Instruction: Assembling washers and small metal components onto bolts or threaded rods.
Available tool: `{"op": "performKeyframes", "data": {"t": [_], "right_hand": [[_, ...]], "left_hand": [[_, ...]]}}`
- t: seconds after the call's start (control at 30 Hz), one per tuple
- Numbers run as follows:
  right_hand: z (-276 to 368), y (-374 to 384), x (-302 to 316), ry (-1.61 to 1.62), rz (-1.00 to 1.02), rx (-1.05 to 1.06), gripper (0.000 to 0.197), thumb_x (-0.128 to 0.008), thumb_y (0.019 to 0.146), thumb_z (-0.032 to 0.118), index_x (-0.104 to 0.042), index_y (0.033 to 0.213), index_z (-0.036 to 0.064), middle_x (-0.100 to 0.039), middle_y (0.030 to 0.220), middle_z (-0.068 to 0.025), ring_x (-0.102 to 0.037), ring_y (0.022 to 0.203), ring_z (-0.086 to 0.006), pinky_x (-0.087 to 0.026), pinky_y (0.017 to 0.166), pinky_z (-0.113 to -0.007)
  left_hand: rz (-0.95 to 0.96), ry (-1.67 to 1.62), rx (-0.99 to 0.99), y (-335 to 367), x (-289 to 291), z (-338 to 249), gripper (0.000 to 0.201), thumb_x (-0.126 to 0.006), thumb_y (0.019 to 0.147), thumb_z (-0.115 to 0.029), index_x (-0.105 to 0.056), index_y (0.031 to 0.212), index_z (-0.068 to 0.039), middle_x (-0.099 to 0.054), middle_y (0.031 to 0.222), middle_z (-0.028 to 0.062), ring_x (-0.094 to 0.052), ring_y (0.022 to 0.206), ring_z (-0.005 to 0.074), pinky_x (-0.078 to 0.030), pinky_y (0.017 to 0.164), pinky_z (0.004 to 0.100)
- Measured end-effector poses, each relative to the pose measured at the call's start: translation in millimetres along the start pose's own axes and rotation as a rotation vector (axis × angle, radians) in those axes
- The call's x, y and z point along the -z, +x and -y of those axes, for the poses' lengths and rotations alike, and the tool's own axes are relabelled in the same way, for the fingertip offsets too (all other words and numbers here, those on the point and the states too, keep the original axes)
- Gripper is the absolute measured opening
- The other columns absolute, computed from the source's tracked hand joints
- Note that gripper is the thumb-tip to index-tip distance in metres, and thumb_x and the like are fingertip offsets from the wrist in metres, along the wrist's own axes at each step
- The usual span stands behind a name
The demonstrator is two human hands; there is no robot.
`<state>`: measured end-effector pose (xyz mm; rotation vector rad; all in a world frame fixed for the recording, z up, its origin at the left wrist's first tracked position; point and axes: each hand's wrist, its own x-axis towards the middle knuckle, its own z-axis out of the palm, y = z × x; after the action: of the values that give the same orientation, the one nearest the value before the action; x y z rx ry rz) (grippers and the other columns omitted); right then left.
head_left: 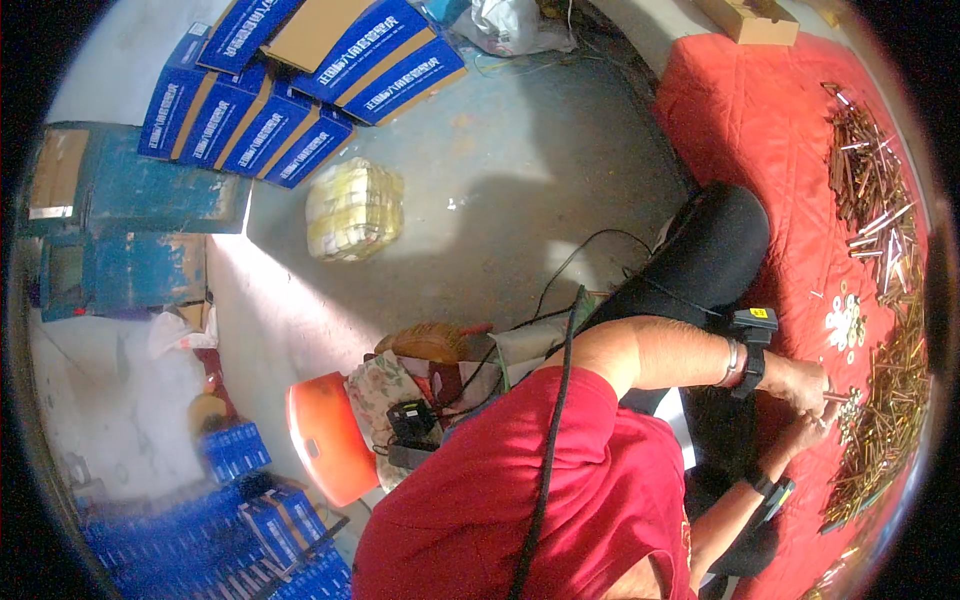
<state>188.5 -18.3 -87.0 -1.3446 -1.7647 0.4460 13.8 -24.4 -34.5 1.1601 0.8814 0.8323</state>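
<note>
My left hand [797, 385], a watch-like device strapped on its wrist, reaches over the red cloth [715, 130]. Its fingers are closed around a thin, copper-coloured metal rod [835, 397], perhaps a bolt. Right against it, my right hand [808, 432] has its fingers pinched together at the same spot; what they hold is too small to make out. Beside my fingertips lie small nut-like pieces [848, 418]. A long heap of brass-coloured metal rods [890, 410] spreads beyond both hands. Flat round washers [848, 325] lie scattered on the cloth near my left hand.
Darker rods [862, 160] continue the heap, and an open cardboard box [758, 20] stands at the cloth's far end. Behind me are an orange stool [330, 438] and stacked blue cartons [260, 125]. A yellow-wrapped bundle [355, 208] sits on the floor. A black cable [560, 420] crosses my shoulder.
</note>
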Motion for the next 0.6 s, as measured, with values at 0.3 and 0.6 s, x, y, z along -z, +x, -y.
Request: {"op": "performKeyframes", "data": {"t": [0.3,0.6], "right_hand": [[2,1,-1,0.039,0.006,-0.04,0.032,-0.051,0.085,0.01,-0.056,0.115,0.001,-0.061,0.107,-0.0094,-0.058,0.093,-0.0184,-0.047,0.081,-0.031],[14,-1,-1,0.072,-0.012,-0.107,0.032,-0.051,0.086,0.009,-0.055,0.116,0.0025,-0.061,0.107,-0.0094,-0.058,0.093,-0.0177,-0.047,0.081,-0.031]], "left_hand": [[0.031,-0.088,0.022,-11,3,-10,0.014,-0.061,0.068,-0.009,-0.067,0.08,-0.003,-0.066,0.068,0.0077,-0.061,0.06,0.0166,-0.048,0.054,0.0309],[0.03,-0.036,-0.017,-11,3,-6,0.016,-0.06,0.069,-0.013,-0.066,0.081,-0.003,-0.066,0.07,0.0083,-0.061,0.061,0.0171,-0.048,0.054,0.0314]]}}
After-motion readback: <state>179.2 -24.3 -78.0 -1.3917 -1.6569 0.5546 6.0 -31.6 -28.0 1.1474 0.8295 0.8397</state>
